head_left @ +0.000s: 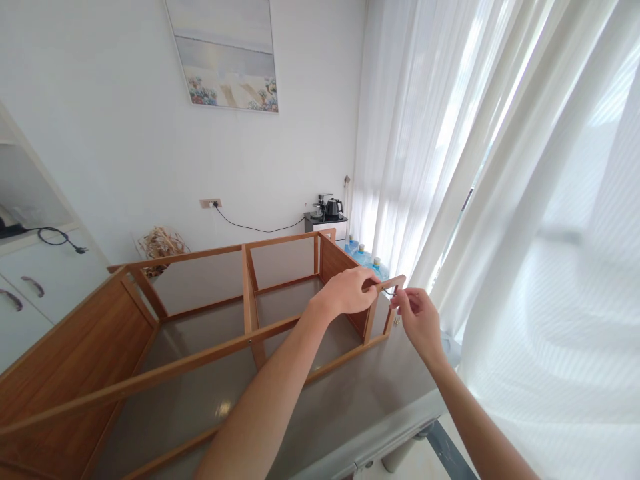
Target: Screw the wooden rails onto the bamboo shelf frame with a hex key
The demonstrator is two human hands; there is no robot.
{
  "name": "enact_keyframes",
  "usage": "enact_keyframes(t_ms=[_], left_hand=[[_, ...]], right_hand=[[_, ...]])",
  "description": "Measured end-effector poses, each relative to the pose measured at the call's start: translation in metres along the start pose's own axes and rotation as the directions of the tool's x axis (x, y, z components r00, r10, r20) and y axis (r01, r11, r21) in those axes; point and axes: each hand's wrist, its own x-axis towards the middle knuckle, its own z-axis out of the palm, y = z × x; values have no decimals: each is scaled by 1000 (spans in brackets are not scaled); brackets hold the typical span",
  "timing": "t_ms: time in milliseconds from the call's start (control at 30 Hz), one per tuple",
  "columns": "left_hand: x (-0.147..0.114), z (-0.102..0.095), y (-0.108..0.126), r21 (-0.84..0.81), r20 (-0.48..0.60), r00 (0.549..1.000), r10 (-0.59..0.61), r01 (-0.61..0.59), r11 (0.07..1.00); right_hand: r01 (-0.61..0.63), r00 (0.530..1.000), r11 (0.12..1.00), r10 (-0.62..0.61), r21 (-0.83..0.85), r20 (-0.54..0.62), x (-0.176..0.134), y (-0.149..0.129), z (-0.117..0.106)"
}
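A brown wooden shelf frame (pixel 247 287) lies on a grey tabletop (pixel 370 383), its bars and end panels forming open bays. My left hand (pixel 353 290) is closed over the end of the frame's upper bar, near the right-hand corner. Just to the right, my right hand (pixel 417 313) pinches a thin dark hex key (pixel 387 293) by the corner post. The key's far end reaches toward the bar under my left fingers; its tip is hard to make out. Small brass-coloured screws (pixel 397 321) show beside the post, below my right fingers.
Blue water bottles (pixel 361 253) stand behind the frame's right end. A small cabinet (pixel 327 223) bears a black kettle (pixel 334 208). White curtains (pixel 505 267) hang close on the right. A dried plant bundle (pixel 161 243) and white cupboards (pixel 25 293) are at left.
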Motion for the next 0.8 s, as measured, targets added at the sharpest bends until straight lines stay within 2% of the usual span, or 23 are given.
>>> enact_keyframes(t_ms=[100,200,267,367,433,533,600,667,733,800], left_hand=[[0,1,-2,-3,-4,1000,0,0,1000],[0,2,-3,-6,-7,1000,-2,2,1000],[0,2,-4,-14,-12,1000,3,-3,1000],[0,1,-3,-29,-11,1000,6,-6,1000],[0,0,-2,-34,-3,1000,5,-5,999],[0,0,-2,-35,1,1000,0,0,999],[1,0,-2,-36,-1,1000,-8,8,999],[2,1,-3,-44,5,1000,-10,11,999],[2,1,-5,-57,12,1000,-8,9,998],[3,1,-6,-65,17,1000,-8,9,998]], right_hand=[[10,998,999,-7,-51,62,-23,16,7],[34,990,996,-21,-89,143,-38,17,15],[104,985,984,-81,-144,153,-41,12,20],[294,954,917,-263,-271,143,-38,6,25],[447,894,829,-424,-337,142,-32,7,26],[656,741,645,-650,-394,170,-19,12,25],[743,628,522,-759,-419,170,-10,13,22],[784,546,439,-824,-439,151,-1,12,20],[792,517,414,-846,-448,133,6,8,18],[776,544,439,-829,-453,130,11,4,17]])
